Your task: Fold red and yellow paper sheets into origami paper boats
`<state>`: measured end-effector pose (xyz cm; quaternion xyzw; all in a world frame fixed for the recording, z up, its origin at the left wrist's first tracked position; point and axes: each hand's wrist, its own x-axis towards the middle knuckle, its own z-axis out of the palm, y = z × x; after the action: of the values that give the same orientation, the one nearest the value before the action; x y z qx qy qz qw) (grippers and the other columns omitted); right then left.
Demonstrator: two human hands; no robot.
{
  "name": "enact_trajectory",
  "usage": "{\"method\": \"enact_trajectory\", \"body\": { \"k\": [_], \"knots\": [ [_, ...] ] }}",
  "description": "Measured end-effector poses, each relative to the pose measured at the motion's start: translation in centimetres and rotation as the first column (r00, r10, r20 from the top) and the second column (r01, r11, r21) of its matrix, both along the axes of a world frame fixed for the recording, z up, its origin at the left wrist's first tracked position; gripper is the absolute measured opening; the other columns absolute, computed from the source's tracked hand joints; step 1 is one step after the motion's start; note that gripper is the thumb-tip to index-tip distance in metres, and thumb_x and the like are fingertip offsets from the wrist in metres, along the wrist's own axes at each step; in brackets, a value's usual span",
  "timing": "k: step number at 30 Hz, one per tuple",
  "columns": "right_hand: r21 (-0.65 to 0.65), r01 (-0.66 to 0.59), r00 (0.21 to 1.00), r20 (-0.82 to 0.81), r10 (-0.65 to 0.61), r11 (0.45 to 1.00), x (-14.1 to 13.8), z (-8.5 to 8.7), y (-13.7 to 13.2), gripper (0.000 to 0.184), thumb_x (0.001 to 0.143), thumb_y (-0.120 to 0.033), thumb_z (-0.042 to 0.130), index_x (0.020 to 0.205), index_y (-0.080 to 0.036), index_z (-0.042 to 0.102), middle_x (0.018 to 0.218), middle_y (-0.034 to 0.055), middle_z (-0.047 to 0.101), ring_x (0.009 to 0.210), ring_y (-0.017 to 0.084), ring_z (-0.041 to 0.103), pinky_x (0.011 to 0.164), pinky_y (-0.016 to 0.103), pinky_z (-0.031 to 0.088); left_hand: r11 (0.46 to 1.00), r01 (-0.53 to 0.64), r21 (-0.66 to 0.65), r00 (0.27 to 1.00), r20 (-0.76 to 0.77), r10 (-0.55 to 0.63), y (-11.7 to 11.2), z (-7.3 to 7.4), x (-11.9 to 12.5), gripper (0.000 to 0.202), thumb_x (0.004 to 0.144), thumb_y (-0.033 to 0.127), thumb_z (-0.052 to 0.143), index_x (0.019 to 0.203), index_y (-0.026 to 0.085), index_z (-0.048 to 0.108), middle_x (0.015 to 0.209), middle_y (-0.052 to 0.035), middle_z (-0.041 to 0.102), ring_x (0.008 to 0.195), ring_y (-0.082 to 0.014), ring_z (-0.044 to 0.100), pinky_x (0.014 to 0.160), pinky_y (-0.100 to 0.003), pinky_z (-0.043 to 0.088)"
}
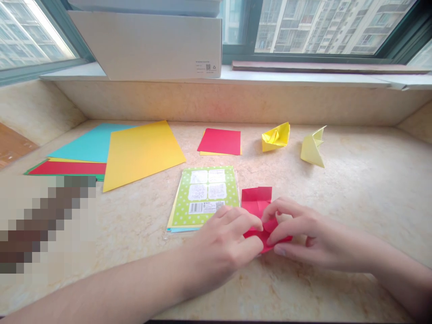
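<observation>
A partly folded sheet of red origami paper (257,195) lies on the stone-patterned counter, its far end showing creases and a raised flap. My left hand (232,236) is closed on the paper's near left side with curled fingers. On the right side, my right hand (297,229) grips the same paper between thumb and fingers. Both hands cover much of its near part, so the exact folds there are hidden. Just left of the red paper is a green dotted packet of paper (211,191) with a barcode, partly behind my left hand.
Small red and yellow squares (219,141) lie farther back. Beside them stand a yellow folded paper boat (276,137) and a pale yellow folded piece (313,148). Large coloured sheets (141,153) spread at the left. A white box (151,45) rests on the window ledge.
</observation>
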<state>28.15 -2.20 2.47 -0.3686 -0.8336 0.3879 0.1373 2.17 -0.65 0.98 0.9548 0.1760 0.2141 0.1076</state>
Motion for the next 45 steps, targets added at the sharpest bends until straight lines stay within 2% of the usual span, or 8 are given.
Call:
{"method": "enact_trajectory", "body": {
  "k": [6, 16, 21, 28, 35, 38, 41, 45],
  "knots": [
    [0.072, -0.075, 0.996, 0.062, 0.071, 0.995, -0.03, 0.13, -0.11, 0.013, 0.095, -0.028, 0.068, 0.104, -0.029, 0.077, 0.112, 0.0042, 0.064, 0.104, 0.020, 0.061, 0.093, 0.036, 0.051, 0.996, 0.057, 0.074, 0.998, -0.026, -0.055, 0.00, -0.13, -0.02, 0.016, 0.098, 0.014, 0.059, 0.086, 0.020, 0.067, 0.114, -0.0055, 0.068, 0.106, -0.0205, 0.059, 0.092, -0.036, 0.048],
    [0.137, -0.111, 0.991, 0.092, 0.099, 0.984, -0.22, -0.04, -0.11, 0.011, 0.096, -0.027, 0.066, 0.097, -0.026, 0.077, 0.094, 0.0038, 0.065, 0.088, 0.019, 0.061, 0.079, 0.032, 0.051, 0.996, 0.071, 0.053, 0.997, -0.022, -0.070, -0.13, -0.11, 0.08, 0.017, 0.098, 0.022, 0.061, 0.083, 0.018, 0.068, 0.113, -0.0078, 0.067, 0.101, -0.0212, 0.060, 0.089, -0.037, 0.050],
    [0.127, -0.097, 0.990, 0.112, 0.083, 0.987, -0.06, -0.18, -0.25, 0.009, 0.095, -0.026, 0.067, 0.094, -0.025, 0.075, 0.095, 0.0034, 0.065, 0.087, 0.018, 0.062, 0.079, 0.031, 0.051, 0.995, 0.063, 0.072, 0.998, -0.020, -0.062, -0.12, -0.40, -0.03, 0.014, 0.097, 0.017, 0.062, 0.085, 0.018, 0.067, 0.115, -0.0076, 0.067, 0.103, -0.0216, 0.060, 0.090, -0.037, 0.050],
    [0.090, -0.087, 0.989, 0.125, 0.076, 0.992, 0.16, -0.41, -0.29, 0.011, 0.098, -0.029, 0.064, 0.096, -0.024, 0.073, 0.101, 0.0036, 0.063, 0.091, 0.017, 0.063, 0.083, 0.030, 0.050, 0.997, 0.045, 0.058, 0.999, -0.014, -0.045, -0.06, -0.21, 0.02, 0.017, 0.100, 0.019, 0.058, 0.086, 0.016, 0.067, 0.111, -0.0081, 0.068, 0.102, -0.0218, 0.062, 0.090, -0.036, 0.050],
    [0.101, -0.068, 0.989, 0.141, 0.053, 0.993, 0.19, -0.22, -0.24, 0.016, 0.101, -0.030, 0.059, 0.097, -0.023, 0.072, 0.100, 0.0042, 0.064, 0.089, 0.017, 0.063, 0.082, 0.032, 0.051, 0.998, -0.026, -0.056, 1.000, 0.010, 0.026, 0.02, -0.24, 0.10, 0.020, 0.103, 0.021, 0.052, 0.091, 0.015, 0.067, 0.111, -0.0094, 0.069, 0.097, -0.0209, 0.063, 0.085, -0.034, 0.054],
    [0.119, -0.071, 0.987, 0.149, 0.053, 0.990, 0.27, -0.26, -0.16, 0.017, 0.102, -0.029, 0.057, 0.098, -0.023, 0.073, 0.101, 0.0047, 0.065, 0.088, 0.017, 0.064, 0.081, 0.032, 0.051, 0.989, -0.061, -0.135, 0.997, 0.045, 0.067, -0.04, -0.35, 0.16, 0.019, 0.104, 0.019, 0.049, 0.099, 0.013, 0.067, 0.110, -0.0110, 0.068, 0.100, -0.0214, 0.064, 0.087, -0.034, 0.056],
    [0.130, -0.068, 0.988, 0.147, 0.049, 0.989, 0.36, -0.41, -0.07, 0.019, 0.102, -0.028, 0.055, 0.100, -0.024, 0.073, 0.102, 0.0053, 0.066, 0.089, 0.018, 0.064, 0.080, 0.032, 0.051, 0.971, -0.066, -0.229, 0.994, 0.066, 0.084, 0.00, -0.58, 0.18, 0.019, 0.105, 0.019, 0.047, 0.104, 0.013, 0.066, 0.109, -0.0109, 0.067, 0.100, -0.0202, 0.065, 0.089, -0.033, 0.057],
    [0.152, -0.056, 0.991, 0.126, 0.036, 0.987, 0.36, -0.66, -0.02, 0.020, 0.103, -0.026, 0.054, 0.101, -0.024, 0.074, 0.100, 0.0048, 0.066, 0.087, 0.018, 0.064, 0.079, 0.032, 0.051, 0.959, -0.051, -0.280, 0.994, 0.082, 0.077, 0.15, -0.94, 0.13, 0.017, 0.104, 0.019, 0.050, 0.104, 0.013, 0.065, 0.107, -0.0102, 0.067, 0.098, -0.0197, 0.064, 0.088, -0.033, 0.058]
  ]
}}
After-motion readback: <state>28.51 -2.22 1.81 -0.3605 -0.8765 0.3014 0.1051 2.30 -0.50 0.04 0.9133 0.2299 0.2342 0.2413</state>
